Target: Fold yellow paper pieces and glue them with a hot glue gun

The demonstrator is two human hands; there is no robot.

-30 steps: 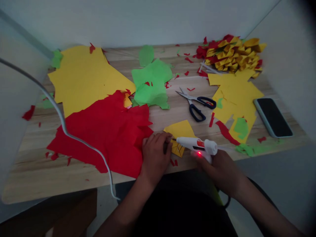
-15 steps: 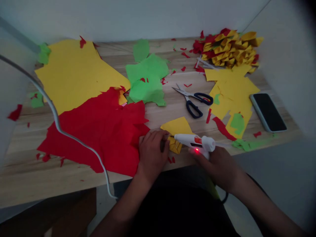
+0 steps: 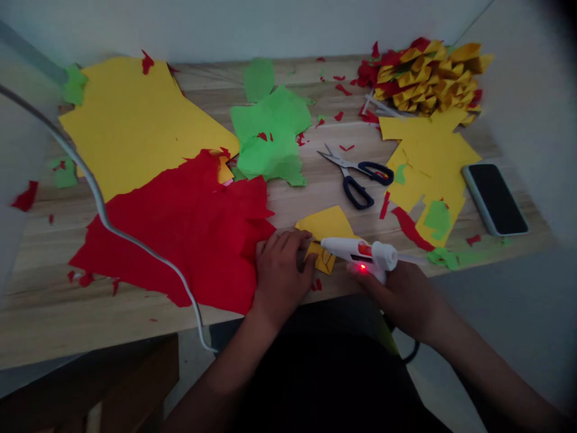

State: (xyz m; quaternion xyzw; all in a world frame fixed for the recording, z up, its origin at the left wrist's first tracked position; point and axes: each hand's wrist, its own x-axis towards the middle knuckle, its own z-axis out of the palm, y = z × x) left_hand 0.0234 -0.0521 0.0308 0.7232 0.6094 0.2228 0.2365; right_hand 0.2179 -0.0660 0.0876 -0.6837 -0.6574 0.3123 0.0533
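From where I stand, the white glue gun (image 3: 349, 248) is just above the near edge of the counter (image 3: 295, 201), over the folded yellow paper (image 3: 327, 222). Its nozzle points left, toward the fingertips of the left hand (image 3: 283, 264), and its long axis runs nearly side to side, the rear end slightly closer to the person. The right hand's (image 3: 403, 294) grip is wrapped around the handle (a red light glows by the thumb). The left fingers touch the folded paper; whether they pinch it, I can't tell. I count one glue gun, one pair of scissors (image 3: 348, 165), one phone (image 3: 496, 199) and one large red sheet (image 3: 180, 234).
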